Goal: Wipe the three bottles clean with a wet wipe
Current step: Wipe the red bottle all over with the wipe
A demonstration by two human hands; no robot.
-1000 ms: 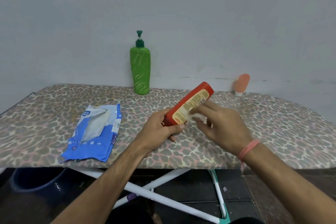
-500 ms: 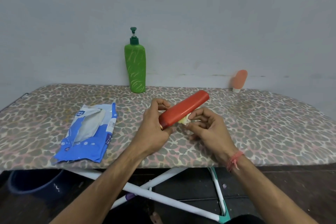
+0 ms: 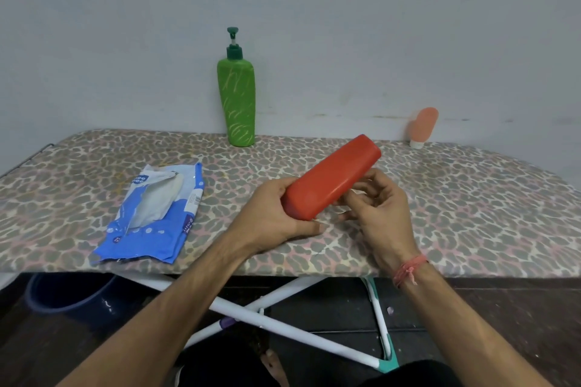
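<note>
A red bottle [image 3: 330,179] is held tilted above the ironing board [image 3: 471,198], its plain side up and its far end pointing to the back right. My left hand [image 3: 270,217] grips its near end. My right hand [image 3: 380,207] is curled under the bottle's right side with its fingers against it; the wet wipe it held earlier is hidden behind the bottle and fingers. A green pump bottle [image 3: 236,97] stands upright at the back by the wall. At the back right a small pink bottle [image 3: 423,126] stands on its white cap.
An opened blue pack of wet wipes [image 3: 151,217] lies on the board's left half, a white wipe sticking out of it. Under the board are white crossed legs [image 3: 283,324] and a dark blue bucket [image 3: 63,295] on the left. A grey wall is directly behind.
The red bottle has been turned, so its label faces away and plain red shows. My right hand went from on top of the bottle to beneath its right side.
</note>
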